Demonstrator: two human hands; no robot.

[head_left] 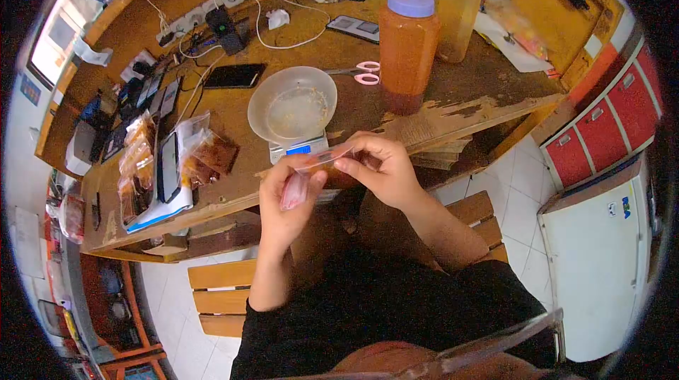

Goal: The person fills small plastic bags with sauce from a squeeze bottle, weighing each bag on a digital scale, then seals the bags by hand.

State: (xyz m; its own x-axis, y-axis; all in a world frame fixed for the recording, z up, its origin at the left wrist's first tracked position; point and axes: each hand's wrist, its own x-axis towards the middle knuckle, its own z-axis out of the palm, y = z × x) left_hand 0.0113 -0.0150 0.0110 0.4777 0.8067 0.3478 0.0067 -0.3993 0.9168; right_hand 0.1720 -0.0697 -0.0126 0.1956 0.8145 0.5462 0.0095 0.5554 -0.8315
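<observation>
Both hands are raised over the table's front edge with a small clear plastic bag (327, 158) stretched between them. My left hand (277, 199) pinches one end of it between closed fingers. Tucked in that same palm is a bundle of folded clear plastic (293, 192) with a reddish edge. My right hand (387, 171) grips the bag's other end between thumb and fingers. Just beyond them, a translucent plastic bowl (263, 107) with orange crumbs inside rests on a small scale (318, 146) with a blue display.
Pink-handled scissors (367, 78) lie right of the bowl, near a tall orange-filled bottle (407, 47) and a paler bottle (458, 19). Left are a black phone (234, 76), filled plastic packets (212, 157) and a tablet-like device (168, 168). A white fridge (594, 267) stands at right.
</observation>
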